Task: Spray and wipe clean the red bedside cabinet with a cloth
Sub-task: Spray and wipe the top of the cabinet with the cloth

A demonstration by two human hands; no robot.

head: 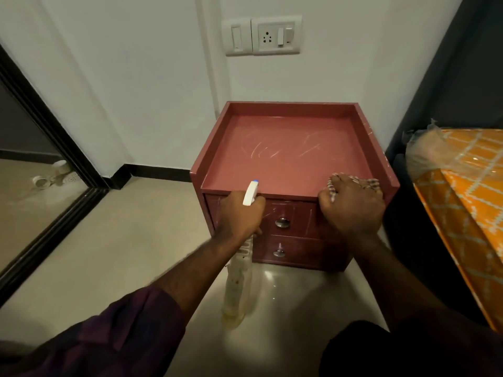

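One wide-angle camera, worn on the head, looks forward and steeply down from close above the front of the red cabinet (294, 159), facing the wall (163, 77); floor (122, 240) fills the lower left, straight lines bowing near the edges.

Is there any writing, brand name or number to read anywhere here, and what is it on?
Spray bottle: pale print just below the left hand that grips it, too blurred to read.
Switch plate on the wall: no lettering can be made out.
Red cabinet: pale scuff marks only, no text.
Checked cloth: a pattern, no words.
So nothing here is readable.
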